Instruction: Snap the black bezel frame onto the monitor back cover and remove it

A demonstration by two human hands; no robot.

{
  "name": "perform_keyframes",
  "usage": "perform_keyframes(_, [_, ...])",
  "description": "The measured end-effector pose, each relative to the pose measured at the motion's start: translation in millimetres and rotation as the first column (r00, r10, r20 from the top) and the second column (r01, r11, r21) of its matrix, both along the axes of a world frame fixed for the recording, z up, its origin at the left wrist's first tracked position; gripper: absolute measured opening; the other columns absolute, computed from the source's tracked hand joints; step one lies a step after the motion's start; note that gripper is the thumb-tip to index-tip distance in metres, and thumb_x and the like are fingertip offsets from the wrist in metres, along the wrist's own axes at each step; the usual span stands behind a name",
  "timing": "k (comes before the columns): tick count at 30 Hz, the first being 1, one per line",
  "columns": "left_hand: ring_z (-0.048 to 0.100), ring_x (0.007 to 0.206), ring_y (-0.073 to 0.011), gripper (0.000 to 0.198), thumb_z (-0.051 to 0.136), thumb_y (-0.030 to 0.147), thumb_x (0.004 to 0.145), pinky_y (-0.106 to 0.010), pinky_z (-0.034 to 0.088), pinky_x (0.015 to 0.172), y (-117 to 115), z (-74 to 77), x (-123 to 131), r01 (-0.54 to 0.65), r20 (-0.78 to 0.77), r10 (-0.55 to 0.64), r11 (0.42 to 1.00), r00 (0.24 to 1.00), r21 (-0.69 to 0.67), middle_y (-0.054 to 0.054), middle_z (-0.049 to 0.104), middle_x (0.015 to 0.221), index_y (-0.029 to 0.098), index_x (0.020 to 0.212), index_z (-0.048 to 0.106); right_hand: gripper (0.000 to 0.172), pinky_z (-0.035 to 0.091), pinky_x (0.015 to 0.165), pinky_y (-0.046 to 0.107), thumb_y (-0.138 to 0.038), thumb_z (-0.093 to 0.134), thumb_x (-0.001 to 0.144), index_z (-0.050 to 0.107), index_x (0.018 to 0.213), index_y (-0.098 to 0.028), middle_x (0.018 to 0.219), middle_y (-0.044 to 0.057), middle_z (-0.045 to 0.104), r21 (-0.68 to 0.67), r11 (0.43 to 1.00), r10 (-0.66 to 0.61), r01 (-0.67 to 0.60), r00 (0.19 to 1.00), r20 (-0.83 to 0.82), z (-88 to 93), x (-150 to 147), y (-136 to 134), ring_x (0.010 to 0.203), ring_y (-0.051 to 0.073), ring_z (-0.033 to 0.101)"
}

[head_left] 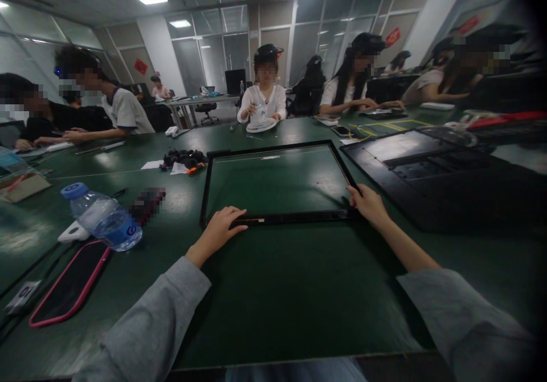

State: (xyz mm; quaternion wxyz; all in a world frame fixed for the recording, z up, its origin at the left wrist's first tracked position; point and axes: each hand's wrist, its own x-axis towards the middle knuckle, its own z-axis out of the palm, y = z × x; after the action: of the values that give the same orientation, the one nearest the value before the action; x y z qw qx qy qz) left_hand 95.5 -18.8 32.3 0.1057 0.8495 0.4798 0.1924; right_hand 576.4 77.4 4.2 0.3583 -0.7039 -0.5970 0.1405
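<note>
A thin black rectangular bezel frame (pixel 299 217) lies in front of me, its far side slightly raised in view and the green tabletop showing through its middle. My left hand (pixel 219 231) is closed on the near rail by the left corner, thumb on the near side and fingers over the top. At the near right corner, my right hand (pixel 371 204) grips the side rail, with its fingers curled around the edge. A small pale strip (pixel 261 220) shows on the near rail beside my left fingertips.
A large black panel (pixel 410 171) lies close on the right. To the left are a water bottle (pixel 102 216), tilted in view, a pink-edged phone (pixel 70 285) and cables. A dark tangled bundle (pixel 183 159) sits beyond the frame's left corner. Across the table a person (pixel 264 100) handles a white fan grille (pixel 261 125).
</note>
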Motion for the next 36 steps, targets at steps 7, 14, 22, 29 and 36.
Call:
perform_keyframes(7, [0.061,0.112,-0.0241,0.047,0.058,0.050,0.099,-0.041,0.051,0.093,-0.1,1.2,-11.5,0.000,-0.035,0.002,0.999,0.999,0.051,-0.008,0.063,0.125,0.024,0.139,0.060,0.040,0.040,0.062,0.031,-0.058,0.046,0.096,0.052,0.075,-0.024,0.063,0.002,0.064,0.030,1.000,0.007,-0.007,1.000,0.003,-5.1,3.5,3.6,0.055,0.017,0.056])
perform_keyframes(14, [0.063,0.105,-0.0238,0.036,0.061,0.048,0.098,-0.039,0.052,0.089,-2.3,8.4,-22.9,-0.011,-0.032,0.012,0.999,0.999,0.043,-0.007,0.066,0.113,0.022,0.121,0.070,0.052,0.041,0.060,0.032,-0.071,0.041,0.093,0.053,0.073,-0.025,0.061,0.003,0.064,0.078,0.997,0.019,-0.022,0.999,0.027,-6.9,4.5,5.3,0.054,0.018,0.056])
perform_keyframes(22, [0.063,0.106,-0.0245,0.042,0.064,0.052,0.095,-0.041,0.053,0.090,-1.9,4.2,-26.0,-0.014,0.016,0.013,1.000,1.000,0.028,-0.007,0.066,0.115,0.024,0.125,0.070,0.052,0.040,0.059,0.032,-0.073,0.042,0.092,0.052,0.073,-0.025,0.060,0.003,0.064,0.077,0.996,0.030,-0.032,0.999,0.023,-5.8,4.6,5.4,0.054,0.018,0.056])
perform_keyframes(29, [0.062,0.109,-0.0252,0.046,0.062,0.053,0.096,-0.043,0.052,0.093,-8.1,0.2,-52.9,-0.043,0.030,0.042,0.998,0.999,0.035,-0.008,0.066,0.122,0.025,0.132,0.067,0.040,0.040,0.064,0.032,-0.056,0.046,0.096,0.050,0.072,-0.025,0.063,0.003,0.064,0.040,0.999,0.029,-0.030,0.999,0.022,-2.0,2.2,1.1,0.057,0.017,0.055])
perform_keyframes(36, [0.058,0.123,-0.0282,0.042,0.060,0.049,0.099,-0.054,0.035,0.107,-15.8,4.1,-68.0,-0.068,-0.108,0.078,0.993,0.991,0.097,-0.007,0.069,0.127,0.029,0.135,0.065,0.036,0.040,0.065,0.031,-0.053,0.047,0.096,0.051,0.074,-0.024,0.065,0.002,0.064,-0.003,1.000,0.024,-0.024,0.999,0.026,-4.3,6.1,3.2,0.060,0.017,0.056])
